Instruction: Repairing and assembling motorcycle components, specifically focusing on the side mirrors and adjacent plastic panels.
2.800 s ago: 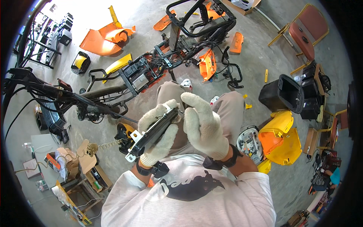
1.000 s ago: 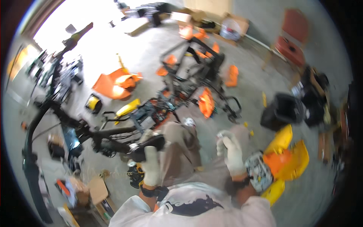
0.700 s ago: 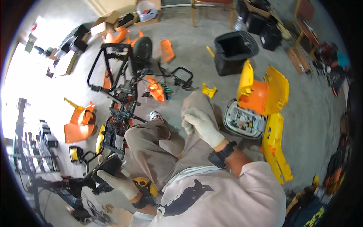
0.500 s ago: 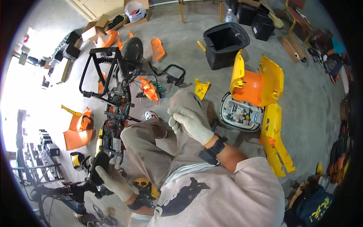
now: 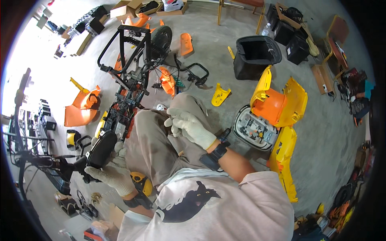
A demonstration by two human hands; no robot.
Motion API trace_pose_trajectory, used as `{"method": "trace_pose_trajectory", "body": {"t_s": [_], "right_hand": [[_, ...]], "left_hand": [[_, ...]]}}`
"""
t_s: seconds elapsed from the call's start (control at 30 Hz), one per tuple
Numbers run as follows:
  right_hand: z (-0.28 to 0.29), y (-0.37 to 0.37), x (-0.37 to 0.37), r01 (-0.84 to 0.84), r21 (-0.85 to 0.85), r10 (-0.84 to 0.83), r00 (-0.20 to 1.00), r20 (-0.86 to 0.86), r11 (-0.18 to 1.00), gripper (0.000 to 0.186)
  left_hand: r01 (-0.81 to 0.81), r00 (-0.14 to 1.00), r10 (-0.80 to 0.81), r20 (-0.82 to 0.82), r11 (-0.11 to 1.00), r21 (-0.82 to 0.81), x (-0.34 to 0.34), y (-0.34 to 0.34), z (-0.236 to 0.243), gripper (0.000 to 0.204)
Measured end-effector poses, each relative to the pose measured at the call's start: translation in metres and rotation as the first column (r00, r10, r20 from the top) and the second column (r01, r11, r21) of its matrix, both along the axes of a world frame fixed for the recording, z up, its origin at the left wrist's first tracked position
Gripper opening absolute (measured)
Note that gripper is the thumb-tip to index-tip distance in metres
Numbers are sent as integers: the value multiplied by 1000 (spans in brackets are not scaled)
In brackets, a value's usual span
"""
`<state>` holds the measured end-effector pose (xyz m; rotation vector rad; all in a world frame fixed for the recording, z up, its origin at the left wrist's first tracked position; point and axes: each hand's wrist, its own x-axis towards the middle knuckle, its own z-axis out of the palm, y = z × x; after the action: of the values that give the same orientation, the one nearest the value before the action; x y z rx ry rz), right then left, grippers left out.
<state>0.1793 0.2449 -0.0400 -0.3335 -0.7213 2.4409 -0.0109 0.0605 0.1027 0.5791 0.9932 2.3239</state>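
My left hand (image 5: 114,174), in a pale knit glove, is closed around a black oval-ended housing (image 5: 102,149) on the handlebar side of a stripped scooter frame (image 5: 130,86). Its thumb reaches along the lower side, and fingers show beyond the far edge. My right hand (image 5: 189,127), gloved alike, hovers over my right thigh with curled fingers. Whatever lies between those fingertips, if anything, is hidden. Black handlebar parts and cables (image 5: 60,164) extend to the left of the housing.
Right of my legs lies a grey-white tray (image 5: 237,130) of small hardware, beside orange-and-yellow body panels (image 5: 271,104). Behind stands a black open bin (image 5: 257,74). Loose orange panels (image 5: 80,116), a yellow bracket (image 5: 220,95) and a black tubular rack (image 5: 197,74) lie about the floor.
My view has shifted, so the floor things sit differently. The black housing now shows its broad face, and my left hand's thumb has moved to its lower side. My right hand remains curled over my thigh.
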Motion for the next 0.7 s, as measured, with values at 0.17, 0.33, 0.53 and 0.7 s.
{"method": "trace_pose_trajectory", "body": {"t_s": [0.17, 0.33, 0.53, 0.7], "right_hand": [[18, -11, -7, -124, 147, 102, 984, 150, 981, 30], [50, -33, -15, -279, 230, 190, 919, 344, 932, 28], [88, -63, -65, -483, 357, 403, 872, 277, 800, 30], [122, -82, -94, -433, 503, 352, 902, 252, 748, 34]], "left_hand": [[-115, 993, 115, 15, 993, 16, 2, -12, 1, 93], [-228, 962, 222, 161, 974, 18, 3, -23, -5, 82], [-223, 947, 201, 252, 973, 64, -6, -36, -7, 67], [-288, 938, 259, 229, 952, 102, -4, -42, -9, 70]]}}
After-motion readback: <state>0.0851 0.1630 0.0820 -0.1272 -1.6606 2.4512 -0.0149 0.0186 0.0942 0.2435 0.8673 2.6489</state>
